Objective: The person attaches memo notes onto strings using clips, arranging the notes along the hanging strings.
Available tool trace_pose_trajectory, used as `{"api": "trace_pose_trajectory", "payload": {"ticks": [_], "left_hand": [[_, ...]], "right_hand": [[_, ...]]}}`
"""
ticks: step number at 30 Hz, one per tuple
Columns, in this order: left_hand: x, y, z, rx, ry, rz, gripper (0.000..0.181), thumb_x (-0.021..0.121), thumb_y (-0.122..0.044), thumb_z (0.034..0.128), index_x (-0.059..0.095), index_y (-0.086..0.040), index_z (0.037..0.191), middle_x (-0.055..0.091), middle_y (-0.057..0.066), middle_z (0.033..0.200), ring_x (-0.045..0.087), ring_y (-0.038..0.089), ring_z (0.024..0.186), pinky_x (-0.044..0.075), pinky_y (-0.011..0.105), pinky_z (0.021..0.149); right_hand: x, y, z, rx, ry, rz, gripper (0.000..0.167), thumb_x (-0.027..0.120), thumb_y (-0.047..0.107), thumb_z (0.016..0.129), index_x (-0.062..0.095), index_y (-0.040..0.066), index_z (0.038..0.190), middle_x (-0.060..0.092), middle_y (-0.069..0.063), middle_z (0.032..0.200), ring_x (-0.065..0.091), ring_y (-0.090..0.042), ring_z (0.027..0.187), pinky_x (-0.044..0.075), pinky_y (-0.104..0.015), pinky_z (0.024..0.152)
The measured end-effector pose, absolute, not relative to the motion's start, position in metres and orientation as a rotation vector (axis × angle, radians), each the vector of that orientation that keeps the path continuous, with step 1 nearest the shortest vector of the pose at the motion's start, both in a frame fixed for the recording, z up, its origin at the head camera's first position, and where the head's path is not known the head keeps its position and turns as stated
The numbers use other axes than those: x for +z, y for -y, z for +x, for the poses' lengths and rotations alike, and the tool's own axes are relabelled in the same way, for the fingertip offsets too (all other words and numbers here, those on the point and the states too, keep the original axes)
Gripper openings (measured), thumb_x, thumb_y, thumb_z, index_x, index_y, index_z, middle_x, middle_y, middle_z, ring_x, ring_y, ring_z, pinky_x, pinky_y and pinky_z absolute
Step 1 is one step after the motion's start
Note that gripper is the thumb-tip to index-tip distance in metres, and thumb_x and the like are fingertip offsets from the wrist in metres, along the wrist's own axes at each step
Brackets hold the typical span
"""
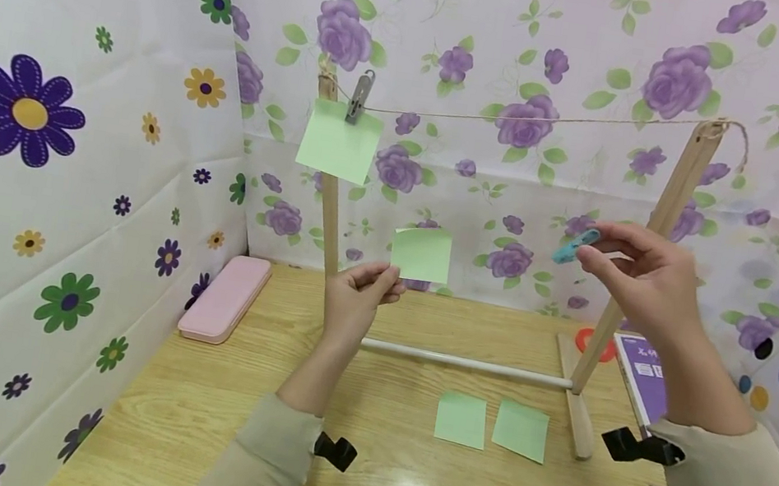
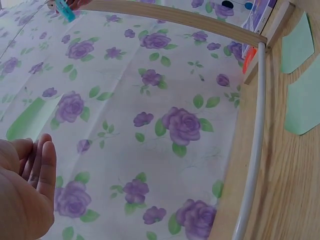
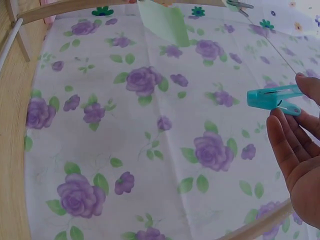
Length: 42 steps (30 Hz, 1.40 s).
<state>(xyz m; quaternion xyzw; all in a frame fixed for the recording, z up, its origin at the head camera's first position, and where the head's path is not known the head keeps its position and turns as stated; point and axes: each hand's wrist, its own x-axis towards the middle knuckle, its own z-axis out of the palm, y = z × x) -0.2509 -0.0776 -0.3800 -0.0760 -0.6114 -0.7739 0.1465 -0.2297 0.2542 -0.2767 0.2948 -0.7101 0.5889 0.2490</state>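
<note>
My left hand [image 1: 355,296] pinches a green sticky note [image 1: 421,253] by its lower left corner, below the string. In my right hand [image 1: 647,275] is a turquoise clothespin [image 1: 576,246], held between thumb and fingers near the right post. The right wrist view shows the clothespin [image 3: 272,97] with its handle ends in the fingers. A grey clothespin [image 1: 359,96] clips another green note [image 1: 340,141] at the left end of the string [image 1: 482,118]. Two more green notes [image 1: 461,419] lie on the table.
The string runs between a left wooden post [image 1: 329,222] and a right wooden post [image 1: 682,184], joined low by a white rod [image 1: 466,362]. A pink case [image 1: 226,299] lies at the left. A purple book [image 1: 642,378] and a red ring [image 1: 596,344] lie at the right.
</note>
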Motion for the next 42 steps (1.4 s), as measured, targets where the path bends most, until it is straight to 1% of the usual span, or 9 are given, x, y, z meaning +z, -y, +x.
{"api": "trace_pose_trajectory", "payload": {"ticks": [6, 12, 23, 27, 29, 32, 36, 39, 42], "left_hand": [[-0.371, 0.076, -0.252, -2.211, 1.732, -0.260, 0.019, 0.074, -0.010, 0.0942, 0.072, 0.006, 0.104, 0.073, 0.021, 0.092, 0.075, 0.025, 0.080, 0.064, 0.031, 0.076], [-0.365, 0.075, -0.253, -2.213, 1.720, -0.301, 0.020, 0.073, -0.010, 0.0950, 0.071, 0.008, 0.104, 0.073, 0.019, 0.091, 0.074, 0.017, 0.077, 0.064, 0.031, 0.077], [-0.353, 0.073, -0.256, -2.142, 1.736, -0.303, 0.025, 0.075, -0.018, 0.0942, 0.072, 0.004, 0.105, 0.072, 0.027, 0.096, 0.075, 0.019, 0.078, 0.064, 0.035, 0.078], [-0.348, 0.071, -0.257, -2.128, 1.752, -0.285, 0.025, 0.074, -0.019, 0.0949, 0.073, 0.002, 0.107, 0.073, 0.025, 0.097, 0.075, 0.020, 0.081, 0.064, 0.036, 0.079], [-0.346, 0.069, -0.257, -2.132, 1.752, -0.280, 0.024, 0.073, -0.018, 0.0958, 0.072, 0.002, 0.108, 0.073, 0.022, 0.097, 0.075, 0.020, 0.082, 0.064, 0.035, 0.080], [-0.342, 0.067, -0.257, -2.146, 1.729, -0.293, 0.022, 0.070, -0.014, 0.0974, 0.071, 0.004, 0.110, 0.072, 0.024, 0.097, 0.075, 0.019, 0.082, 0.064, 0.033, 0.079], [-0.336, 0.062, -0.260, -2.194, 1.655, -0.291, 0.020, 0.070, -0.010, 0.0969, 0.071, 0.007, 0.109, 0.073, 0.021, 0.094, 0.074, 0.016, 0.079, 0.064, 0.031, 0.077], [-0.332, 0.058, -0.263, -2.234, 1.590, -0.268, 0.019, 0.071, -0.008, 0.0961, 0.070, 0.008, 0.106, 0.074, 0.014, 0.089, 0.074, 0.015, 0.075, 0.064, 0.030, 0.075], [-0.327, 0.055, -0.264, -2.260, 1.536, -0.262, 0.018, 0.071, -0.007, 0.0957, 0.070, 0.009, 0.105, 0.073, 0.013, 0.086, 0.073, 0.013, 0.073, 0.064, 0.028, 0.074]], "right_hand": [[-0.265, -0.244, -0.235, 1.570, 1.951, 0.821, 0.024, 0.069, -0.015, 0.087, 0.068, -0.014, 0.111, 0.074, -0.001, 0.093, 0.070, -0.009, 0.082, 0.060, -0.015, 0.073], [-0.255, -0.235, -0.238, 1.537, 1.952, 0.853, 0.025, 0.070, -0.014, 0.087, 0.069, -0.012, 0.112, 0.074, -0.001, 0.092, 0.071, -0.009, 0.082, 0.060, -0.015, 0.074], [-0.238, -0.217, -0.243, 1.426, 1.939, 0.895, 0.024, 0.069, -0.017, 0.086, 0.071, -0.012, 0.110, 0.074, -0.002, 0.094, 0.071, -0.009, 0.084, 0.060, -0.016, 0.073], [-0.231, -0.209, -0.244, 1.381, 1.950, 0.911, 0.026, 0.069, -0.017, 0.086, 0.070, -0.011, 0.111, 0.073, 0.001, 0.095, 0.070, -0.008, 0.085, 0.060, -0.015, 0.071], [-0.226, -0.205, -0.244, 1.358, 1.957, 0.916, 0.025, 0.069, -0.015, 0.087, 0.070, -0.010, 0.112, 0.074, 0.002, 0.095, 0.070, -0.007, 0.085, 0.060, -0.015, 0.071], [-0.218, -0.199, -0.244, 1.337, 1.967, 0.916, 0.024, 0.070, -0.012, 0.089, 0.071, -0.008, 0.113, 0.074, 0.004, 0.095, 0.070, -0.007, 0.086, 0.060, -0.016, 0.072], [-0.207, -0.190, -0.245, 1.304, 1.978, 0.916, 0.023, 0.071, -0.008, 0.090, 0.072, -0.006, 0.113, 0.073, 0.006, 0.095, 0.070, -0.006, 0.086, 0.060, -0.016, 0.072], [-0.199, -0.185, -0.245, 1.251, 1.980, 0.928, 0.021, 0.072, -0.006, 0.090, 0.073, -0.005, 0.111, 0.073, 0.007, 0.096, 0.070, -0.007, 0.086, 0.060, -0.015, 0.072], [-0.192, -0.180, -0.247, 1.181, 1.958, 0.960, 0.020, 0.074, -0.007, 0.089, 0.074, -0.007, 0.109, 0.074, 0.004, 0.097, 0.070, -0.007, 0.086, 0.060, -0.015, 0.073]]}}
